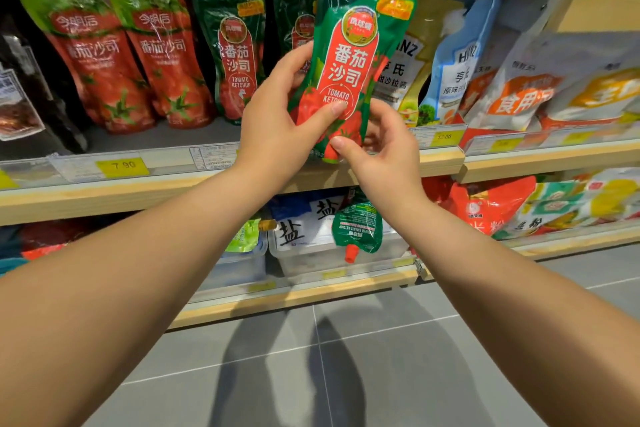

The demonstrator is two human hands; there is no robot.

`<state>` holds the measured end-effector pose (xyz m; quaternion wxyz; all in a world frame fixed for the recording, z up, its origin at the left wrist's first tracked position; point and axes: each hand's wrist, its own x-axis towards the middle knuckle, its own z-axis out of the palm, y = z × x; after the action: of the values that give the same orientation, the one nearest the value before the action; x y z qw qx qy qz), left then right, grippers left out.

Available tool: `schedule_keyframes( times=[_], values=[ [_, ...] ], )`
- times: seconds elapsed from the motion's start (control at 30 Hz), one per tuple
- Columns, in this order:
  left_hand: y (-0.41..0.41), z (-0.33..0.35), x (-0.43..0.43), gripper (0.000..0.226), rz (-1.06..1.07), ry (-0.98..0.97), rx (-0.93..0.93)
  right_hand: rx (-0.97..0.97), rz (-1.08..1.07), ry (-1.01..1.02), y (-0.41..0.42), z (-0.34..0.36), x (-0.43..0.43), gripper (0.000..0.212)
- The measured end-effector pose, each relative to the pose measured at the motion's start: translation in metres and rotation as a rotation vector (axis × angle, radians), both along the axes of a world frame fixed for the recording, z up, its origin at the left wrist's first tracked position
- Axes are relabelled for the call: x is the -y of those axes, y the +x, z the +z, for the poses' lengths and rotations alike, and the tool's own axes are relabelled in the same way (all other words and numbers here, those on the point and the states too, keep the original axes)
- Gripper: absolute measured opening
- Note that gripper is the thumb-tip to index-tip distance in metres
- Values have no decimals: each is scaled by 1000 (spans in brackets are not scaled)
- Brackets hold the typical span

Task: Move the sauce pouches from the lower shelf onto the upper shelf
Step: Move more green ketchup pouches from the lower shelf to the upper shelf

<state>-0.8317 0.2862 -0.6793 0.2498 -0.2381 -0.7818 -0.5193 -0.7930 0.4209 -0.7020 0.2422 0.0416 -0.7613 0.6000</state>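
I hold a green and red tomato ketchup pouch upright in front of the upper shelf. My left hand grips its lower left side, thumb across the front. My right hand pinches its bottom edge from the right. Two matching green pouches stand on the upper shelf just behind and to the left. Another green pouch lies upside down on the lower shelf, red cap pointing down, resting on clear salt boxes.
Two red tomato sauce pouches stand at the upper shelf's left. Heinz pouches and white bags fill its right. Salt boxes and red and white bags sit on the lower shelf. Grey floor tiles lie below.
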Motion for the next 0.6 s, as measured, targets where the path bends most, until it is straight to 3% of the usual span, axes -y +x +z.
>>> schedule_keyframes(
  times=[0.2,0.6],
  values=[
    [-23,11,2,68,88,-35,94,-16,-33,17,-26,12,7,47],
    [-45,5,11,82,121,-132,222,111,-245,373,-64,18,1,50]
  ],
)
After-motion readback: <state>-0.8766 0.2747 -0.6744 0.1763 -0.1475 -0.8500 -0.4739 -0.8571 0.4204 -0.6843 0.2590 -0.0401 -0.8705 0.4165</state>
